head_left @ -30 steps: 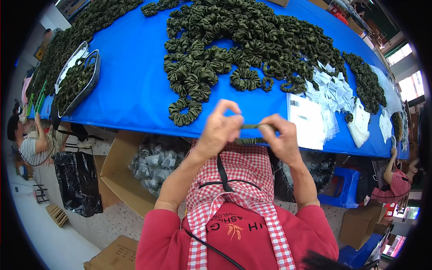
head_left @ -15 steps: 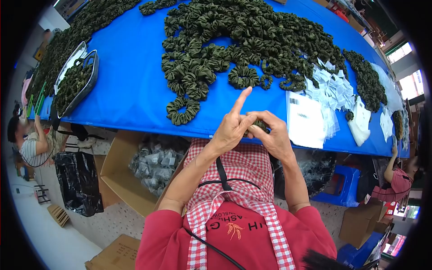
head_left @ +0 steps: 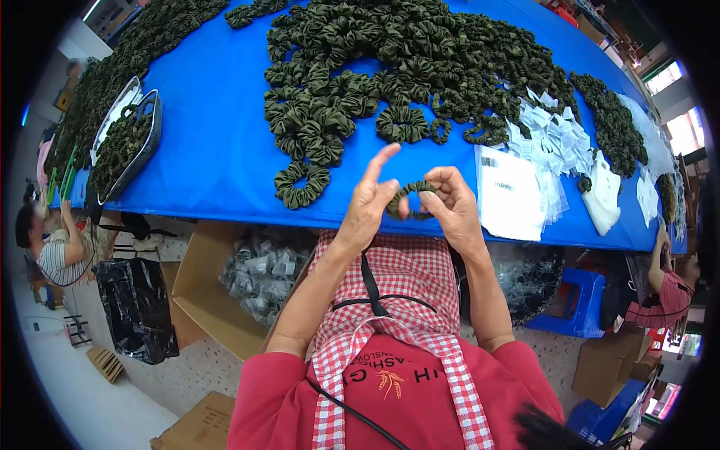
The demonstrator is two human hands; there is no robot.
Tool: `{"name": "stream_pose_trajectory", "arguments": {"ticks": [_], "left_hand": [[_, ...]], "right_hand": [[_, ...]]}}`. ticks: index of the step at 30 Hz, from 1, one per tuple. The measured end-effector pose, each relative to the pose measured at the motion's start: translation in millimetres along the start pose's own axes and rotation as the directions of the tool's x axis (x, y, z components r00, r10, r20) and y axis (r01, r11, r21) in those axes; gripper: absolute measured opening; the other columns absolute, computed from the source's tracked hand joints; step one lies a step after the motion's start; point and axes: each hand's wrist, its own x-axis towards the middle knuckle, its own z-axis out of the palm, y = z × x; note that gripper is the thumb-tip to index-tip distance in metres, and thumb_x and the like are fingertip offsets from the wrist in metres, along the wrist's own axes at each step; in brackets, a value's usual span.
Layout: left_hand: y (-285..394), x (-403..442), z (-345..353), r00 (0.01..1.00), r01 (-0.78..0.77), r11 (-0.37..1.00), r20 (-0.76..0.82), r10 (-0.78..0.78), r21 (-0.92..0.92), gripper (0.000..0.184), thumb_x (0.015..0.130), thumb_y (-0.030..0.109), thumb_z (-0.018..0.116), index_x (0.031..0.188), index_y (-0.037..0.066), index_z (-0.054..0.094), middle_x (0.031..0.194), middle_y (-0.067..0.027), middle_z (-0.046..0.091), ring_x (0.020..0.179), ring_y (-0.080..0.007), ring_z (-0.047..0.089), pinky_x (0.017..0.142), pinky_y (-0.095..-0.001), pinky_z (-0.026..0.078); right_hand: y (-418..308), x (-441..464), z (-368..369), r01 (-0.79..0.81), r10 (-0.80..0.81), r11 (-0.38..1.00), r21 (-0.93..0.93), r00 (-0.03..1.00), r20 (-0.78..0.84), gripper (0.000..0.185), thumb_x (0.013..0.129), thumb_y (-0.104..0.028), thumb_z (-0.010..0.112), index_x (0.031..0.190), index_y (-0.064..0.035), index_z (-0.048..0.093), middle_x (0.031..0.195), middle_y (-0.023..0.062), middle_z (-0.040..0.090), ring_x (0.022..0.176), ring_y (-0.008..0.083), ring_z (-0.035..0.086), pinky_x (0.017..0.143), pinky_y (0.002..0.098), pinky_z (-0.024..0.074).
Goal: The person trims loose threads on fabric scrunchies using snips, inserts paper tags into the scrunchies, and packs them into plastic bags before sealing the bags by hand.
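Note:
A small dark green scrunchie (head_left: 413,187) is held as a ring over the near edge of the blue-covered table (head_left: 217,150). My right hand (head_left: 456,208) pinches its right side between thumb and fingers. At its left side my left hand (head_left: 365,206) grips it, with the index finger raised and pointing away; some of its other fingers are hidden. Beyond my hands lie a larger green scrunchie (head_left: 402,124) and, to the left, another loose scrunchie (head_left: 301,184). Just right of my right hand is a stack of clear printed bags (head_left: 510,199).
A big heap of green scrunchies (head_left: 375,34) covers the far table. White tags (head_left: 551,139) are scattered to the right. A scrunchie-filled basket (head_left: 154,124) stands left. Below are a cardboard box (head_left: 206,292) and a blue stool (head_left: 574,304). People work at both sides.
The small scrunchie, mostly covered by my fingers before, now shows as an open ring. My left hand has shifted slightly left, and its raised index finger is more bent.

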Motion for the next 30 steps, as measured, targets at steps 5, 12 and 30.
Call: {"name": "stream_pose_trajectory", "arguments": {"ticks": [5, 12, 30], "left_hand": [[-3, 4, 11, 0.97, 0.226, 0.943, 0.035, -0.241, 0.242, 0.051, 0.102, 0.032, 0.049, 0.145, 0.006, 0.041, 0.07, 0.0022, 0.054, 0.053, -0.0048, 0.046, 0.046, -0.0204, 0.037], [7, 1, 2, 0.956, 0.25, 0.956, 0.12, -0.269, 0.153, 0.05, 0.1, 0.016, 0.051, 0.148, 0.011, 0.04, 0.06, 0.0108, 0.032, 0.048, -0.0002, 0.027, 0.043, -0.0199, 0.023], [-25, 18, -19, 0.952, 0.092, 0.722, -0.152, -0.267, -0.686, 0.047, 0.1, 0.007, 0.046, 0.146, 0.012, 0.036, 0.058, 0.0065, 0.031, 0.046, -0.0046, 0.033, 0.046, -0.022, 0.028]], "right_hand": [[-7, 2, 12, 0.149, -0.114, 0.911, -0.385, 0.987, 0.111, 0.031, 0.085, -0.006, 0.068, 0.113, -0.0025, 0.054, 0.077, 0.0119, 0.065, 0.067, 0.0178, 0.063, 0.062, 0.0309, 0.0508], [-8, -16, 6, 0.026, 0.006, 0.91, -0.415, 0.997, 0.075, 0.029, 0.086, -0.008, 0.071, 0.107, -0.001, 0.053, 0.073, 0.0078, 0.065, 0.066, 0.0125, 0.062, 0.059, 0.028, 0.0478], [12, -24, 21, -0.082, 0.089, 0.993, 0.085, 0.992, -0.088, 0.015, 0.095, -0.006, 0.061, 0.103, -0.0042, 0.048, 0.075, 0.0033, 0.062, 0.064, 0.0076, 0.058, 0.055, 0.0211, 0.0439]]}}
